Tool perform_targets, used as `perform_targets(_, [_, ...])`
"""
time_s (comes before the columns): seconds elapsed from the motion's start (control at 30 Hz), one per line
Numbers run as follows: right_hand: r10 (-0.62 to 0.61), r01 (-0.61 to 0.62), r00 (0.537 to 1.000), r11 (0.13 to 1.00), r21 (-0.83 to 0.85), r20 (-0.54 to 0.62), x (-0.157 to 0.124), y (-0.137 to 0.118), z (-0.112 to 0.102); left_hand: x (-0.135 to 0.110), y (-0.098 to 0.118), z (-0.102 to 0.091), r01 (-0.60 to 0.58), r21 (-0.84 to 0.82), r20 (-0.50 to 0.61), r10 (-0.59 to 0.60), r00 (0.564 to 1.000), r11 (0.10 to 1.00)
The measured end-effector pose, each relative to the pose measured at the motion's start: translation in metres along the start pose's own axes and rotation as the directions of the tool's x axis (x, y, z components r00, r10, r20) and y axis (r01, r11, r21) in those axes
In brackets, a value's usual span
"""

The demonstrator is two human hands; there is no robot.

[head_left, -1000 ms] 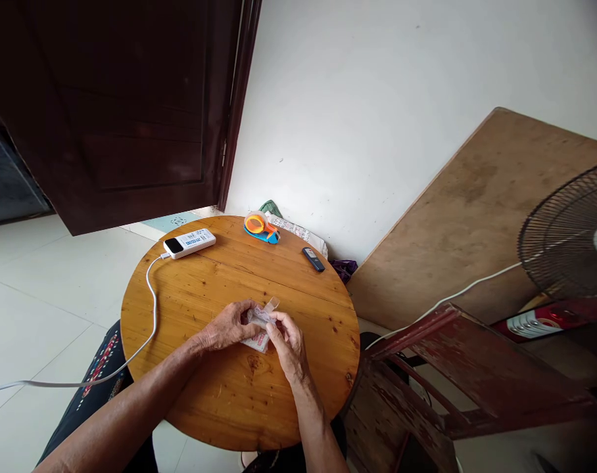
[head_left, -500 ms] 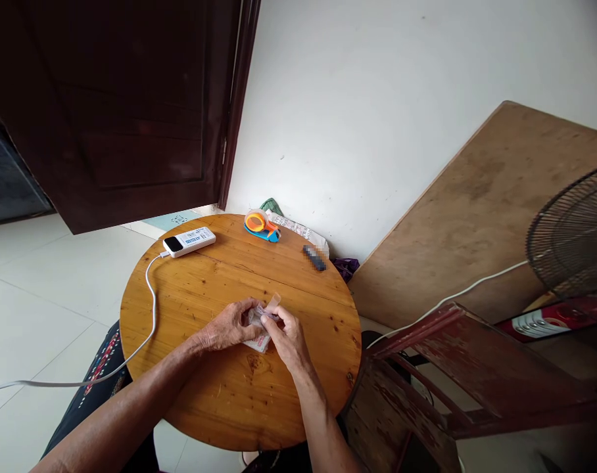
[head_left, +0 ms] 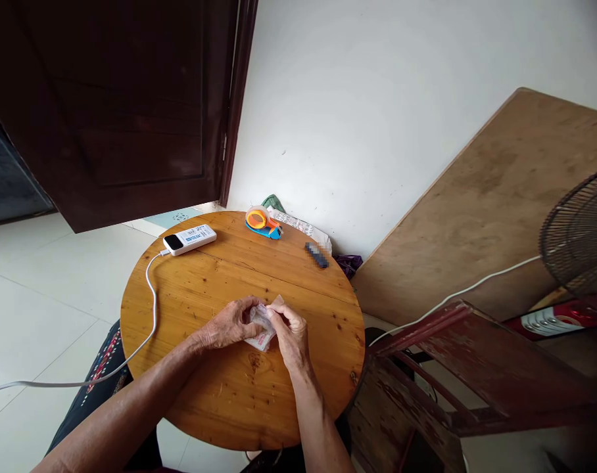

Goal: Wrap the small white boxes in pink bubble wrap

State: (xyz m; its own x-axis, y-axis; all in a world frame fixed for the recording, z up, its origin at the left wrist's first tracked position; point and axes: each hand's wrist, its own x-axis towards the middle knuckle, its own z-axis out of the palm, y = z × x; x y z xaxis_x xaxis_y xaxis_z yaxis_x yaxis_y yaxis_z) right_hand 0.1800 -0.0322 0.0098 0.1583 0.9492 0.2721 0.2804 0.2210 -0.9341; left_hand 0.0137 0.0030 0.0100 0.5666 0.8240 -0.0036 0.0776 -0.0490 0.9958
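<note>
A small, whitish plastic-wrapped packet (head_left: 263, 336) with pinkish print rests on or just above the wooden table, between both hands. My left hand (head_left: 233, 322) is closed around its left side, thumb across the front. At the packet's upper right edge, my right hand (head_left: 289, 332) pinches with thumb and index finger. A short translucent strip (head_left: 277, 301), like a piece of tape, sticks out beyond those right fingertips. What lies inside the packet cannot be made out.
On the round wooden table (head_left: 194, 289) lie a white power bank (head_left: 191, 240) with a cable (head_left: 154, 295), an orange and blue tape dispenser (head_left: 263, 223) and a dark blurred-out object (head_left: 317, 255). A wooden chair (head_left: 496, 368) and a fan (head_left: 582, 230) stand to the right.
My right thumb and fingers have shifted slightly right at the packet's upper edge, and less of the translucent strip shows. My left hand keeps its hold. The view has turned slightly.
</note>
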Motion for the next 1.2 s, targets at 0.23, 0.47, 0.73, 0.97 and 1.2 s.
perform_targets(0.23, [0.137, -0.122, 0.986, 0.982, 0.143, -0.099, 0.0, 0.01, -0.009, 0.0, -0.006, -0.001, 0.015, -0.078, 0.022, -0.014, 1.0, 0.997])
perform_targets(0.47, [0.166, -0.163, 0.986, 0.982, 0.096, -0.021, -0.001, 0.007, -0.008, -0.001, -0.002, -0.001, 0.029, -0.031, 0.0, -0.029, 1.0, 0.999])
perform_targets(0.73, [0.109, -0.108, 0.993, 0.994, -0.009, 0.039, 0.002, -0.001, 0.0, -0.002, 0.0, -0.001, 0.014, 0.102, -0.017, -0.012, 1.0, 0.995])
perform_targets(0.97, [-0.045, 0.043, 0.999, 0.996, -0.084, -0.026, 0.003, -0.002, 0.005, -0.001, -0.006, -0.002, -0.023, 0.083, -0.012, 0.024, 1.0, 0.996])
perform_targets(1.2, [-0.078, 0.076, 0.997, 0.993, -0.088, -0.023, -0.003, -0.007, 0.007, 0.001, -0.003, 0.0, 0.013, 0.182, -0.101, 0.005, 0.995, 0.983])
